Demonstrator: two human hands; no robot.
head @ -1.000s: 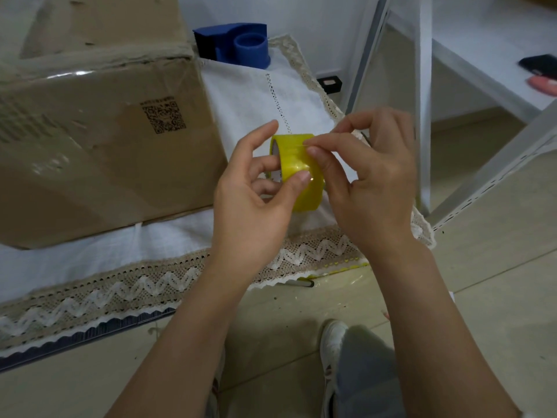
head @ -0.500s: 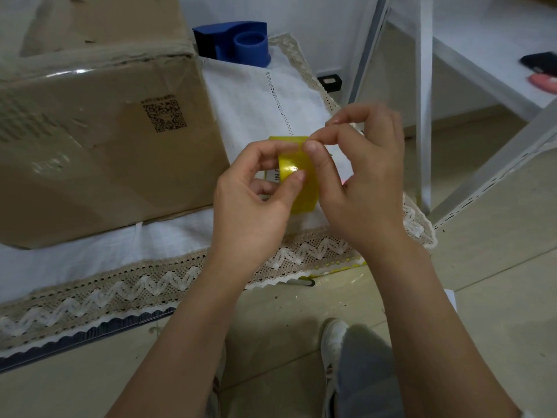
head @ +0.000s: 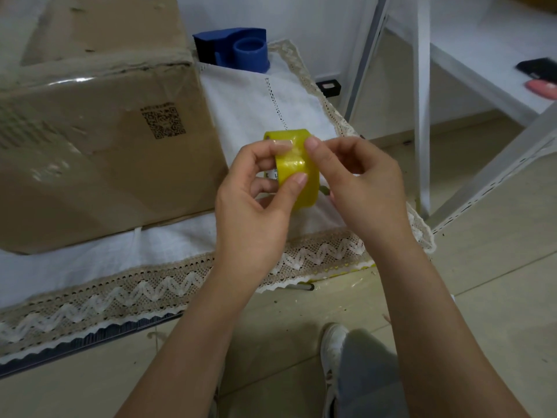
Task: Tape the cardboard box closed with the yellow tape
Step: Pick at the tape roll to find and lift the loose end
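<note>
White cloth with a lace-trimmed edge covered the low work surface, above a pale tiled floor. Left hand: closed around the yellow tape, thumb pressed on the roll's outer face, index finger curled over its top edge, the remaining fingers passing through the core. Right hand: thumb tip set against the upper right of the roll's outer face, the other fingers curled and bunched behind it; whether a loose tape end was pinched could not be told. The roll was held on edge in the air above the cloth, between both hands, near the right-hand corner of the cardboard box. The box stood on the cloth to the left of the hands, its near face glossy and printed with a QR code; its top lay mostly out of view. Beyond the box's corner, at the far end of the cloth, stood a blue tape dispenser. To the right rose the white frame of a shelf unit. Below the forearms, a white shoe and a grey trouser leg rested on the floor.
</note>
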